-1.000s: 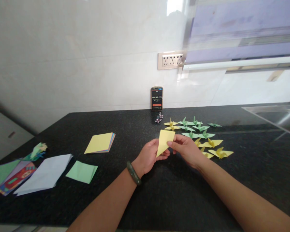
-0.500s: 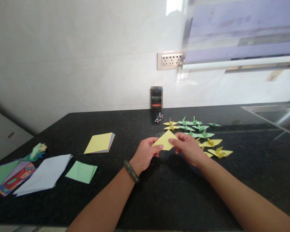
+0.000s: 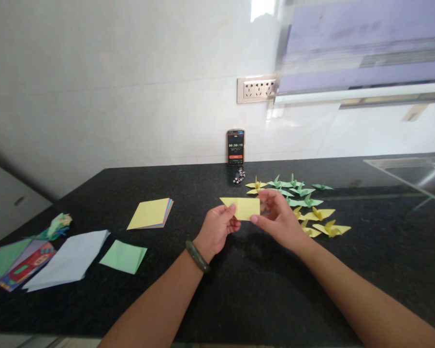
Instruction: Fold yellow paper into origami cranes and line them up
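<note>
Wall (image 3: 130, 72): pale tiles, meeting the back edge of the worktop.
Worktop (image 3: 239, 299): black and speckled, spanning the view.
Purple panel (image 3: 362, 29): upper right; blur hides what it is.
Sink (image 3: 384, 171): metal-rimmed, at the far right.
Left hand (image 3: 217, 229): gripping the left part of the yellow paper (image 3: 247, 208), thumb in front, fingers behind.
Right hand (image 3: 281, 222): thumb at that paper's lower right corner, fingers curved near its right edge; whether they pinch it, I cannot tell.
White sheets (image 3: 68, 261): a loose pile, lower left.
Printed sheet (image 3: 25, 263): multicoloured, just left of the white pile.
Coloured squares (image 3: 148, 213): stacked with yellow on top, well left of the hands.
Green paper (image 3: 123, 256): creased, lying between the white pile and the left forearm.
Yellow paper: folded, one end pointed left, held up above the worktop between the hands.
Socket plate (image 3: 256, 90): three outlets, on the wall.
Phone (image 3: 235, 147): upright against the wall, timer reading 00:50:15.
Green cranes (image 3: 306, 201): grouped beyond the right hand.
Yellow cranes (image 3: 331, 228): some beside the right wrist, partly hidden; others near the beads.
Bangle (image 3: 197, 256): dark green, around the left wrist.
Beads (image 3: 239, 176): pink and dark, just in front of the phone.
</note>
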Available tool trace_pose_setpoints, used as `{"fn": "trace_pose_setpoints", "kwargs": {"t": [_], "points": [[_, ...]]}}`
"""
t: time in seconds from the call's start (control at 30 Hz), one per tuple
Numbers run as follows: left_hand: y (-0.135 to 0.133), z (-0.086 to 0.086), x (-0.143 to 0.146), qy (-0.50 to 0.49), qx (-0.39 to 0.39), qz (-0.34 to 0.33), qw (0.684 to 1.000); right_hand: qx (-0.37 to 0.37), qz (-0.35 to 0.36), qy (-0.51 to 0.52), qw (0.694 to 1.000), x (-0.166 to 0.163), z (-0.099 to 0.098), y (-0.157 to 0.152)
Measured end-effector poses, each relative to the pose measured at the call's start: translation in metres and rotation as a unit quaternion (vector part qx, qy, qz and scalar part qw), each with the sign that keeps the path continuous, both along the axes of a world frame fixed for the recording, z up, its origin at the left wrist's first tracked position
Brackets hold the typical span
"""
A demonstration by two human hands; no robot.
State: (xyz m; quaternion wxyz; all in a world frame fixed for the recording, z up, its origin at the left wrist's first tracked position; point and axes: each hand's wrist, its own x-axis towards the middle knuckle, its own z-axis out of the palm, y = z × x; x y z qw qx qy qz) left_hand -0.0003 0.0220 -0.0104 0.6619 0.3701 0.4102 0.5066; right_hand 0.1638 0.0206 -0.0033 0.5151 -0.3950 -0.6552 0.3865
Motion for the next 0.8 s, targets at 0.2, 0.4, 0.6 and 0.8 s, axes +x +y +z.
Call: {"fn": "trace_pose_setpoints", "kwargs": {"t": [0.2, 0.4, 0.6, 0.8], "points": [[0.000, 0.001, 0.000, 0.008, -0.002, -0.028, 1.000, 0.284, 0.020, -0.287, 0.915, 0.015, 0.008, 0.001], [-0.003, 0.002, 0.001, 0.015, -0.007, -0.041, 0.999, 0.362, 0.034, -0.345, 0.865, 0.016, 0.009, 0.006], [-0.002, 0.003, -0.002, -0.010, 0.018, -0.075, 0.997, 0.365, 0.015, -0.342, 0.866, 0.017, 0.008, 0.010], [-0.003, 0.005, 0.000, 0.021, 0.028, -0.054, 0.998, 0.302, 0.029, -0.288, 0.908, 0.013, 0.005, 0.006]]}}
